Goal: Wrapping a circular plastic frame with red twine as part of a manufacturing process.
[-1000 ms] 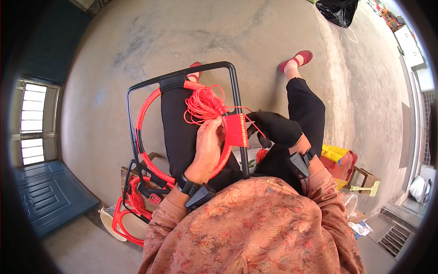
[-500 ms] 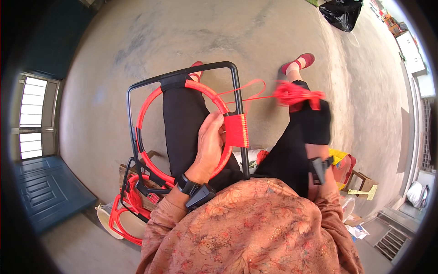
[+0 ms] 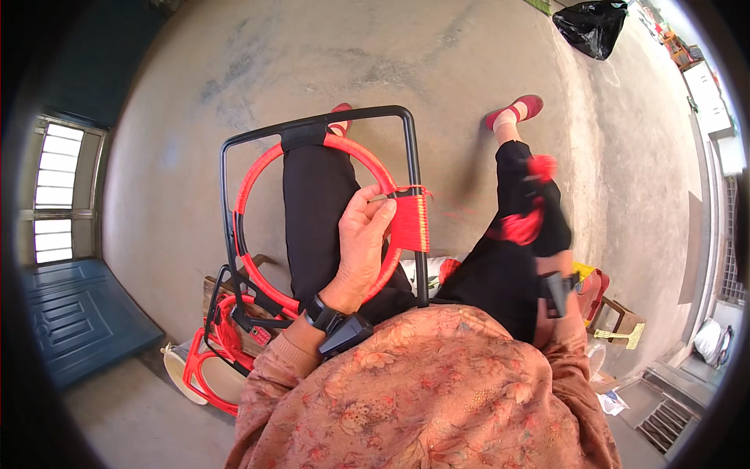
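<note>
A black metal frame (image 3: 414,156) with rounded corners stands across my lap, a round ring (image 3: 248,190) wrapped mostly in red cord fixed inside it. At the right side, a flat band of tight red cord (image 3: 409,223) joins ring and frame. My left hand (image 3: 363,238) reaches through the ring, thumb and fingertips pinched at its edge beside that band. Over my right knee my right hand (image 3: 551,234) is smeared by motion and looks dark, perhaps gloved. A blurred bundle of loose red cord (image 3: 522,227) is gripped in it. A strand crosses the band's top.
Similar red-corded frames (image 3: 207,379) lean at my left beside a pale bucket (image 3: 176,363). At my right are a wooden stool (image 3: 621,320) and a yellow-and-red bag (image 3: 591,288). A black plastic bag (image 3: 591,27) lies far right; a blue door (image 3: 86,316) is at left.
My right hand has swung slightly down and right with the cord bundle. The loose cord loop above the band has been drawn in close to it. My left thumb now shows pinched over the ring.
</note>
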Motion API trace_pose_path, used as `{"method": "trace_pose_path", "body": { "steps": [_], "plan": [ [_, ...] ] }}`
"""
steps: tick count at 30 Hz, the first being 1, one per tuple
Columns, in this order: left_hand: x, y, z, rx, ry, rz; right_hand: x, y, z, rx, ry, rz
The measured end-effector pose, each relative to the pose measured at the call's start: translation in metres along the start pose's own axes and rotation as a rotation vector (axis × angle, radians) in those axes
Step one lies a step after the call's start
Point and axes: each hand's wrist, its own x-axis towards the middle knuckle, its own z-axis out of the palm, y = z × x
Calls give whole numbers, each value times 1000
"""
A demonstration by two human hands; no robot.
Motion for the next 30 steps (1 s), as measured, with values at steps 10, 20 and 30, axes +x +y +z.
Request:
{"method": "trace_pose_path", "body": {
  "steps": [10, 20, 30],
  "plan": [
    [0, -6, -7, 45, 45, -13, -3, -8, 98, -107, -459, 604],
    [1, -3, -5, 145, -29, -85, -35, -45, 137, -377, -422, 279],
    [-6, 8, 6, 70, -292, -277, 6, -6, -184, 397, 344, 32]
  ]
}}
